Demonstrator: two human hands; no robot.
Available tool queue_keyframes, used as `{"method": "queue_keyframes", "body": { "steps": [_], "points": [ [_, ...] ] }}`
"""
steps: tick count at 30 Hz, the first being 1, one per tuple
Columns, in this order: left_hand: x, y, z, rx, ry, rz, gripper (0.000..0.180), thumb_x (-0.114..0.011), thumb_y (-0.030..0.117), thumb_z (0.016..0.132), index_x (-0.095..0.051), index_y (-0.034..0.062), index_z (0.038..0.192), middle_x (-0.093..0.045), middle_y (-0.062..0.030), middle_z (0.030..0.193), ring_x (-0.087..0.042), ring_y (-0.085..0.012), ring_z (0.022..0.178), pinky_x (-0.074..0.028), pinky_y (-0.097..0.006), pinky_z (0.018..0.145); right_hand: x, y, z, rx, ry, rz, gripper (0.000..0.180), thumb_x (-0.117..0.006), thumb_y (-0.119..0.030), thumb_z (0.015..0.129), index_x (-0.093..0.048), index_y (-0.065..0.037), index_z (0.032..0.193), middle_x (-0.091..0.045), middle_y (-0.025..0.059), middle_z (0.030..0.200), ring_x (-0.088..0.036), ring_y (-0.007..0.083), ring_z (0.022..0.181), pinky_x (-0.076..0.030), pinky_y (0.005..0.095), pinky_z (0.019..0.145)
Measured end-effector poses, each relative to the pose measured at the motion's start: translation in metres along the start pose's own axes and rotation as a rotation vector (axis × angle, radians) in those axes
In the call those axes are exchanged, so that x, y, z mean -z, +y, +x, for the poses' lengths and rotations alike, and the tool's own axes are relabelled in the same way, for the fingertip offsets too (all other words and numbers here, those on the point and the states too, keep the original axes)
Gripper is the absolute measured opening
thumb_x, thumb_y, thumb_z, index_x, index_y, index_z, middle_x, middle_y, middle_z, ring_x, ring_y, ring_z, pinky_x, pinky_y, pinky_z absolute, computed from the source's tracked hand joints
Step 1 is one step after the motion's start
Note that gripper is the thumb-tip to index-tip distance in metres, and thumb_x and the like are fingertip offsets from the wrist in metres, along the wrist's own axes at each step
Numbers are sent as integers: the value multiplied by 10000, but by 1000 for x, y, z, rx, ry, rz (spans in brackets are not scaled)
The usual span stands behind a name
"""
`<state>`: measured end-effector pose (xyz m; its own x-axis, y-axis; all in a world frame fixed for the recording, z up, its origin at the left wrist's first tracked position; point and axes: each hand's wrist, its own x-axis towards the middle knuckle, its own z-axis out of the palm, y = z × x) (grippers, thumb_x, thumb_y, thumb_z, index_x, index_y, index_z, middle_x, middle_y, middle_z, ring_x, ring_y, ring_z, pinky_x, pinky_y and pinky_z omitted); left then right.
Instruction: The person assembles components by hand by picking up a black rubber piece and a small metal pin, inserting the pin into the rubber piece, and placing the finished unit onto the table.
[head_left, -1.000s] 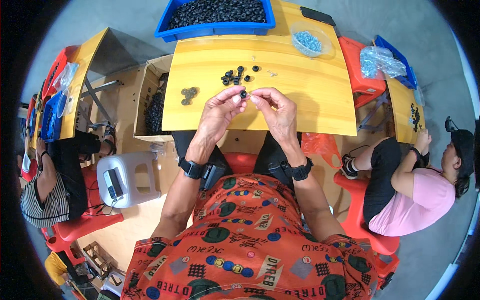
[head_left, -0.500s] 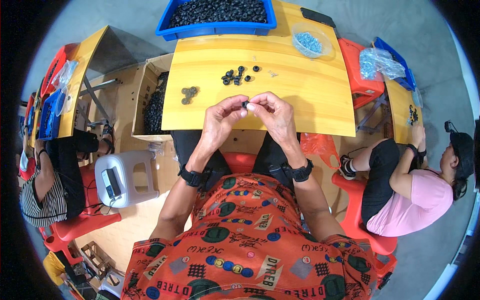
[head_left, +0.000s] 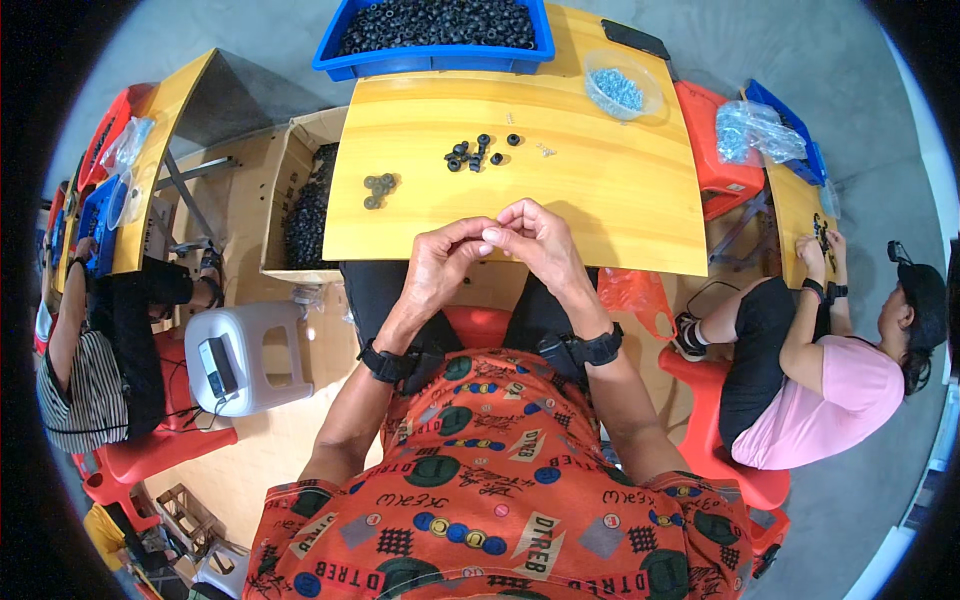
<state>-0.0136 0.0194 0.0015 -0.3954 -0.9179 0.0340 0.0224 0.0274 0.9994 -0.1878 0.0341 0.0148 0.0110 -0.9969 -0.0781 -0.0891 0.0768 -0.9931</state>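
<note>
Both hands, left hand (head_left: 442, 262) and right hand (head_left: 541, 247), press fingertips together over the near edge of the tabletop (head_left: 610, 205); what this grip pinches, I cannot tell. Bracing the left while the right adjusts should help. Black ring-shaped fittings (head_left: 454, 165) lie toward twelve o'clock.

From where I stand, the counter (head_left: 640, 200) presents a smooth wood-grain face with slight sheen; the tray (head_left: 440, 66) is smooth plastic, and the loose black parts (head_left: 474, 159) appear semi-matt, plastic or rubber. The bowl (head_left: 652, 101) is clear, glossy plastic; the carton (head_left: 284, 190), matt cardboard; the shirt (head_left: 500, 475), printed matt cloth.
</note>
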Motion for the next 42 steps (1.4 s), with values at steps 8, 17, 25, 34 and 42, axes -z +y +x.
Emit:
{"method": "queue_keyframes", "body": {
  "steps": [8,17,25,34,42],
  "points": [
    [15,0,1,82,6,-164,248,-612,-53,871,-678,7,1103,-695,-40,972,-625,-115,915,-512,-266,851,-5,-7,17,-16,-202,51,270,-722,-157,860,-613,16,1036,-658,47,829,-593,90,740,-484,235,673],
    [26,-4,2,-28,89,-54,234,-620,-60,862,-676,-5,1082,-683,-54,984,-621,-117,916,-503,-256,855,-12,1,31,0,-216,-49,262,-677,-221,899,-643,13,1010,-642,25,769,-586,84,698,-480,235,644],
    [29,-6,11,57,203,-252,259,-624,-39,867,-646,-18,1124,-670,-54,1002,-616,-113,922,-491,-248,864,-9,1,57,368,332,-388,94,-690,-62,794,-669,-14,871,-660,127,774,-642,240,684,-505,327,646],
    [28,-21,14,29,277,-209,267,-647,-19,861,-637,-22,1128,-671,-57,997,-612,-107,914,-488,-236,845,-25,6,67,495,332,-708,84,-658,-100,820,-658,-56,891,-612,130,796,-610,323,739,-483,413,645],
    [29,-17,13,48,262,-200,273,-662,-6,862,-637,-16,1134,-674,-49,1003,-615,-103,916,-490,-237,849,-26,9,60,507,305,-676,83,-660,-110,820,-651,-48,874,-619,120,801,-619,308,763,-497,396,669]
  ]
}}
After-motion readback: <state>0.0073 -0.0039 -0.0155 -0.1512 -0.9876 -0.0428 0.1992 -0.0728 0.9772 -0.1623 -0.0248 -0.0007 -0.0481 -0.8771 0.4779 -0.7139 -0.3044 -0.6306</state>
